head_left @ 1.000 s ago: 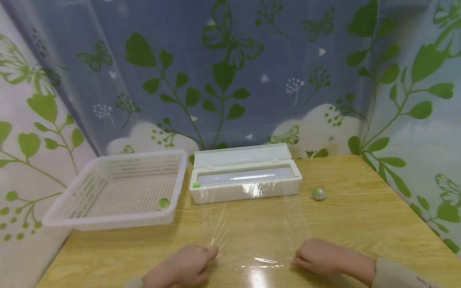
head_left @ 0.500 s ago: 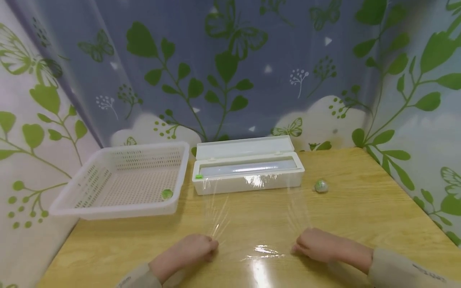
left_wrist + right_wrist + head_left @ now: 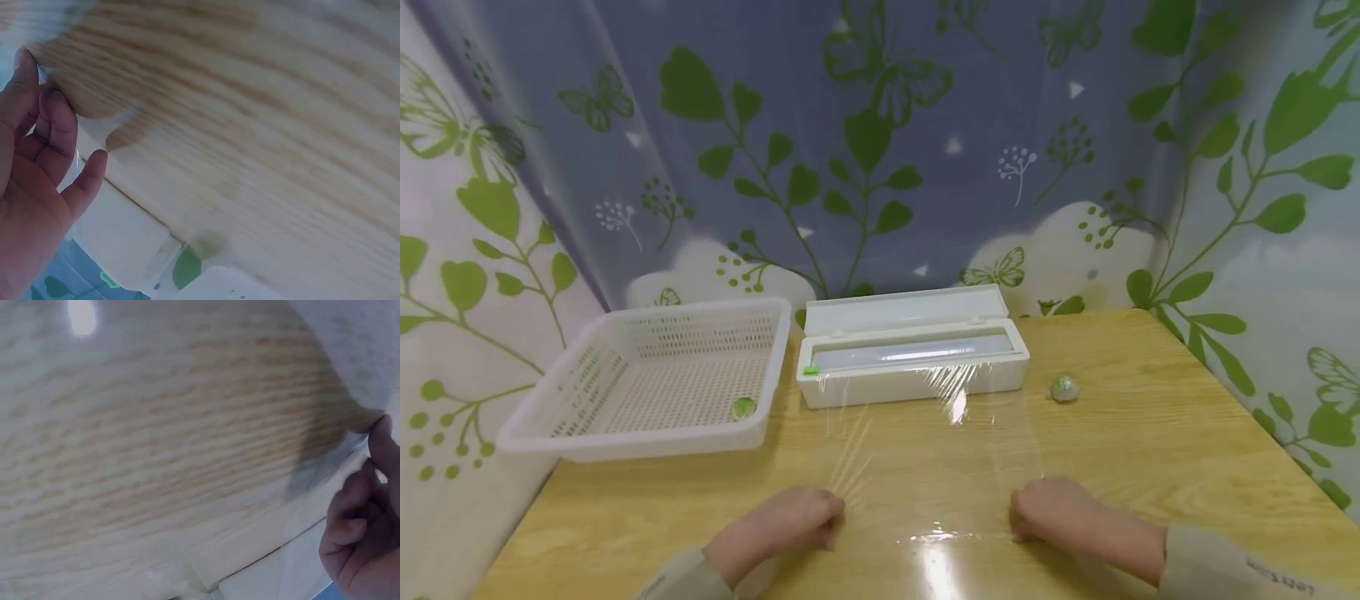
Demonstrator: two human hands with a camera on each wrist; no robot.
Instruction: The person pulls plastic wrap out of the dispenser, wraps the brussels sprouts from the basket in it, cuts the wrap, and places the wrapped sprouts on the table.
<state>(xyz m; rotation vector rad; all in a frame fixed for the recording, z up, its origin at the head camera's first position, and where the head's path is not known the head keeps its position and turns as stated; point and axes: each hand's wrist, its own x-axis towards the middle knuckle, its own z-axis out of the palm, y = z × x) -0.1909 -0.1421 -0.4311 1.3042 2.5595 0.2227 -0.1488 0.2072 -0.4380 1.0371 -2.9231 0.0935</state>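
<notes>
A sheet of clear cling film [image 3: 917, 467] stretches from the open white dispenser box [image 3: 910, 385] over the wooden table toward me. My left hand [image 3: 793, 517] pinches its near left corner, with faint creases running up from the fingers. At the near right corner my right hand [image 3: 1060, 512] pinches the film, fingers curled. Both hands are low over the table. The wrist views show the left hand [image 3: 44, 150] and right hand [image 3: 365, 525] close to the tabletop; the film's edge is hard to make out there. Inside the box lies the film roll [image 3: 917, 353].
A white perforated basket [image 3: 647, 442] stands at the left, holding a small green-and-white ball [image 3: 744, 407]. A similar wrapped-looking ball [image 3: 1063, 388] lies on the table [image 3: 1172, 433] right of the box. A green slider [image 3: 811, 370] sits at the box's left end. Patterned curtains enclose the back and sides.
The head view has tilted slightly. The hands stay nearly in place, drawn a little apart. The glare on the film has shifted and its right-side creases look fainter.
</notes>
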